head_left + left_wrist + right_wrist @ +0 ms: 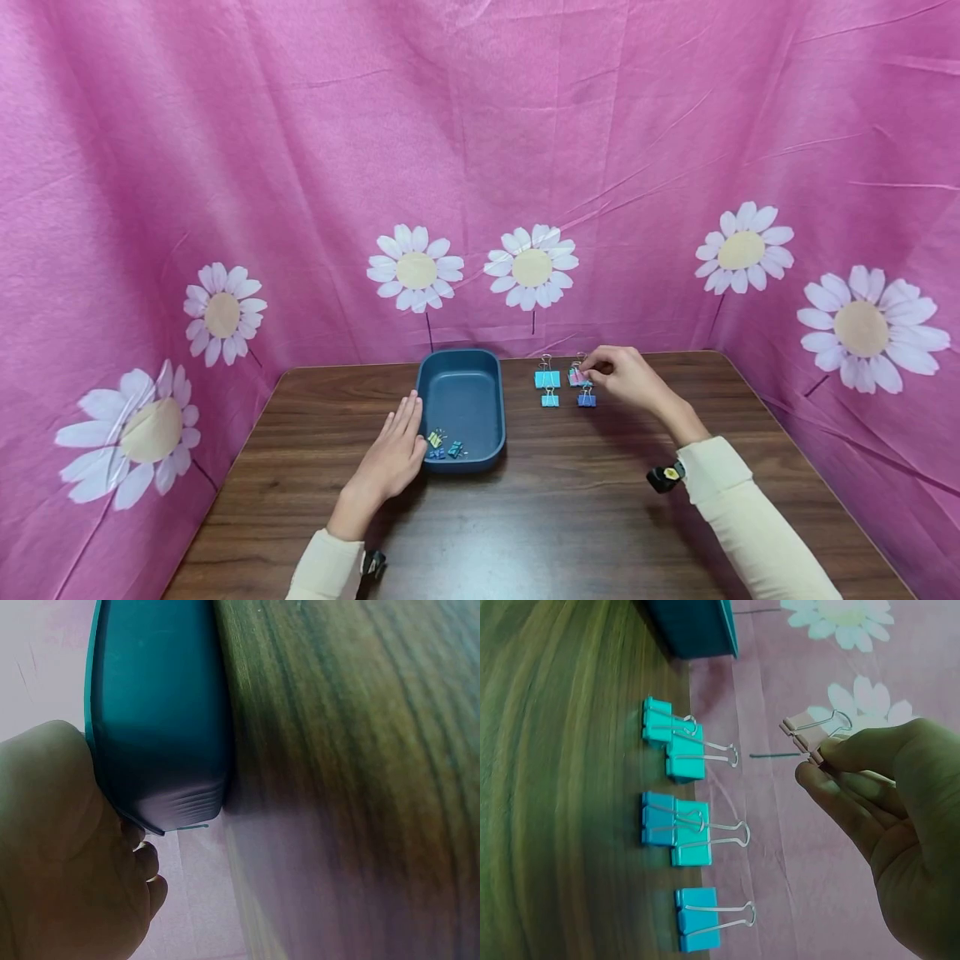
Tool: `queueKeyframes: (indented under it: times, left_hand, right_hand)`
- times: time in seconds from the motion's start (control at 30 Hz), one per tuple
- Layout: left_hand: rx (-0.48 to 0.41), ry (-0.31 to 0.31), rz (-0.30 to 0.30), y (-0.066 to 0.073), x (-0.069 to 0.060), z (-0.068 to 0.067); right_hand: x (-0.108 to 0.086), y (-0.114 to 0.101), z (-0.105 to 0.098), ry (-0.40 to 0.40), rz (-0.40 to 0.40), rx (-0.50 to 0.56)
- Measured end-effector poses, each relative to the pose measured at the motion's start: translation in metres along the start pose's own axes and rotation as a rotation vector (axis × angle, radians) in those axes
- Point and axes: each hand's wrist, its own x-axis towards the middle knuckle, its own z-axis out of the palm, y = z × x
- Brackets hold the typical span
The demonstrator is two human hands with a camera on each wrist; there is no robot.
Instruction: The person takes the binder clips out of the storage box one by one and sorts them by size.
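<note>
Wooden table (pixel 570 517) beneath, right hand (pixel 630 379) pinches pink clip (pixel 805 735) (light, stiff probably; grip its body); left hand (pixel 393 454) straight-fingered.

In the head view, the left sleeve (pixel 322 575), pale cream, is entering at the bottom of the frame, left of centre, and is ending in a plain cuff. The right sleeve (pixel 772 537), matching it in colour, is showing more of its length at the lower right; its cuff (pixel 716 471) is forming a wider band, and soft creases are marking the cloth. Just beside this cuff, a small black device (pixel 663 478) is bearing a yellow patch (pixel 671 474). At the bottom, left of centre, another black device (pixel 373 564) is showing beside the left sleeve, its details too small to tell. The left hand (pixel 392 454) and the right hand (pixel 630 379) are both showing bare.
</note>
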Motion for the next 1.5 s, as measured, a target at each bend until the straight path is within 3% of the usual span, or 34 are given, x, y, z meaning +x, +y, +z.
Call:
queueKeyframes:
  times: [0.5, 1.5]
  left_hand:
    - [-0.007, -0.027, -0.021, 0.000, 0.001, -0.001]
    - [-0.017, 0.005, -0.004, 0.000, 0.000, 0.000]
  right_hand:
    - [-0.019, 0.017, -0.005, 0.025, 0.068, -0.011]
    - [-0.054, 0.070, 0.000, 0.023, 0.285, -0.087]
